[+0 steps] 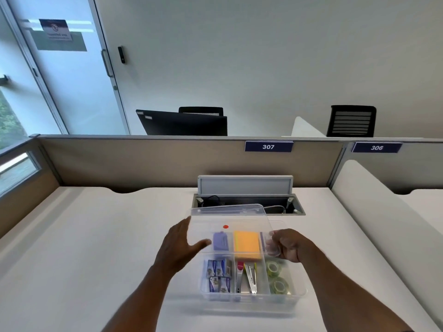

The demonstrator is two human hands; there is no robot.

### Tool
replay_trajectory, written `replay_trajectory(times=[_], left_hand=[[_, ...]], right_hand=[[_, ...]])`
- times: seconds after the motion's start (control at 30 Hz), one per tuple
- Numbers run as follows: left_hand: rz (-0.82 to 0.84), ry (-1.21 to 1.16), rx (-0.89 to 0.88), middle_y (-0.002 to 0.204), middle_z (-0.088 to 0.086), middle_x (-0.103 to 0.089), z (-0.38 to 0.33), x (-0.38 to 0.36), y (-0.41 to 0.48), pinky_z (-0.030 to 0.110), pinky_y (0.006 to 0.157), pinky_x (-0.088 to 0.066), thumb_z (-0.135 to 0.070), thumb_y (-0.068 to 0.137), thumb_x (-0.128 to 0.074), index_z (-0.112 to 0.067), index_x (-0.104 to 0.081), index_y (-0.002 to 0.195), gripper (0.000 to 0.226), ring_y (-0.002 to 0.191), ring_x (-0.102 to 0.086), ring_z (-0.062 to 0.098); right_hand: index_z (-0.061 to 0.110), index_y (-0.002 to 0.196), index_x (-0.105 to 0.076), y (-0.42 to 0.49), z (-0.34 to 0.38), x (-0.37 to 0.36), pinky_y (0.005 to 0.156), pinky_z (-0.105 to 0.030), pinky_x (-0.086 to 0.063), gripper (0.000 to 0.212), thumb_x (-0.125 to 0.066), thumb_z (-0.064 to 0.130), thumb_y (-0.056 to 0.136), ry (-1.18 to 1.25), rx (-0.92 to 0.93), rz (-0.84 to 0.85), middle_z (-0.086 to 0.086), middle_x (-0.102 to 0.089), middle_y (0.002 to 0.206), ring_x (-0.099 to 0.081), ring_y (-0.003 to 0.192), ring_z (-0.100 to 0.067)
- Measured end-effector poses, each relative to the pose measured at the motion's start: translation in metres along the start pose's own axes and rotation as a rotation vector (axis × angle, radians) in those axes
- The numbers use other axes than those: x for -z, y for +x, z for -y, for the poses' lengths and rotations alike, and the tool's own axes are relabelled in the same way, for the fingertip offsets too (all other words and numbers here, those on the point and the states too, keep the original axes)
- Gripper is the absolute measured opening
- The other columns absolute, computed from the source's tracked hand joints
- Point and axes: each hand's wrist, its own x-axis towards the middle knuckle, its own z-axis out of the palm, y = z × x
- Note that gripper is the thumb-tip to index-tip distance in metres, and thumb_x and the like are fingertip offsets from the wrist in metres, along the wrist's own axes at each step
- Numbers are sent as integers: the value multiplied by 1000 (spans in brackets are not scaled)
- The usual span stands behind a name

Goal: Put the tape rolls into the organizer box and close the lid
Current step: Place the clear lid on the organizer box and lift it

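Observation:
A clear plastic organizer box (298, 292) sits on the white desk in front of me. Two greenish tape rolls (275, 276) lie in its near right compartment. The clear lid (230, 219) hovers tilted over the far half of the box. My right hand (288, 245) pinches the lid's near right corner. My left hand (182, 243) is spread flat against the lid's left edge, thumb under it. Through the lid I see an orange sticky-note pad (247, 245) and a purple item (220, 240).
Staple boxes (219, 275) fill the near left compartment and a stapler with a staple remover (247, 276) the middle one. An open cable hatch (247, 200) lies just behind the box. Beige partitions bound the desk at the back and left; a white divider stands right.

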Motion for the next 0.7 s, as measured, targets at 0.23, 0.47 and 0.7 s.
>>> replay_trajectory(times=[0.23, 0.47, 0.7], left_hand=[[28, -281, 604, 125, 26, -58, 6, -21, 6, 40, 95, -43, -51, 87, -55, 6, -49, 122, 67, 117, -54, 39], [7, -638, 698, 63, 12, -52, 7, -41, -6, 36, 70, -46, -4, 77, -64, -8, -47, 62, 23, 64, -57, 26], [90, -474, 636, 102, 36, -61, -6, -56, -2, 49, 89, -49, -6, 80, -56, 13, -58, 88, 20, 101, -60, 47]], right_hand=[[-5, 120, -52, -4, -13, 16, 49, -30, -50, 36, -44, -11, 85, -141, -45, -9, -24, -62, 103, -59, 64, -26], [-4, 86, -57, -7, -27, 22, 49, -30, -48, 17, -50, 12, 89, -380, 96, -161, -16, -58, 66, -56, 43, -24], [4, 88, -61, -14, -38, 37, 68, -34, -61, 31, -50, 33, 90, -918, 252, -482, -14, -72, 80, -72, 68, -31]])
